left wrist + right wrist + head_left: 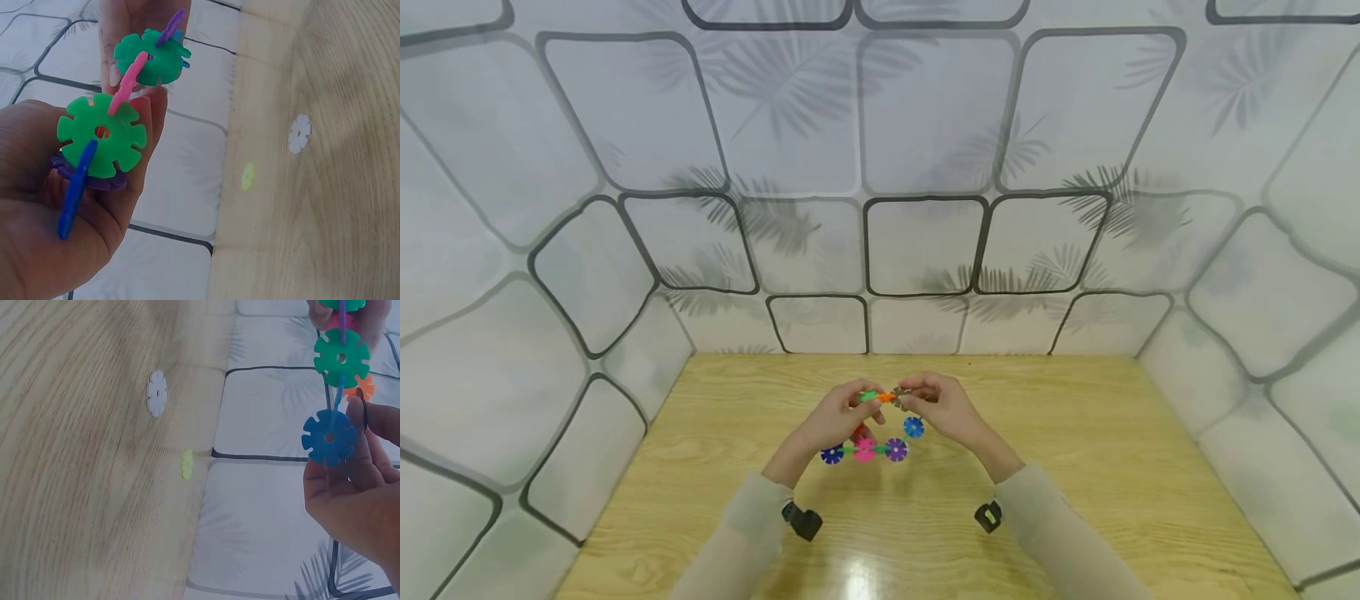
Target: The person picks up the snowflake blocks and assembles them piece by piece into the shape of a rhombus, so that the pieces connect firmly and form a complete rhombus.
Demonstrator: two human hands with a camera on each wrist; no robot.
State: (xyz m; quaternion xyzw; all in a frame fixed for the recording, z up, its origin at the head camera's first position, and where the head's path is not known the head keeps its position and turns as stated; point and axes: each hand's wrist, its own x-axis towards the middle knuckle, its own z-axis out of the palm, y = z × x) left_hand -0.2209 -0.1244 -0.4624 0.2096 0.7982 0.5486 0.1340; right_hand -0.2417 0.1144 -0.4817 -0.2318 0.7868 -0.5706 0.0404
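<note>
Notched plastic snowflake discs are slotted edge to edge into a colourful curved chain, held above the table. My left hand (846,414) grips its left part, around a green disc (868,396) next to an orange disc (887,397). In the left wrist view another green disc (102,136) and a blue disc (76,190) hang across the palm. My right hand (946,408) pinches a dark disc (364,411) between thumb and fingers, right at the orange one. Below the hands hang a pink disc (865,450), a purple disc (897,450) and a light blue disc (913,427).
A white disc (157,393) and a yellow disc (187,464) lie apart on the wooden table (1060,467). Patterned wall panels (925,246) stand along the table's back and sides. Each wrist carries a black camera (805,522).
</note>
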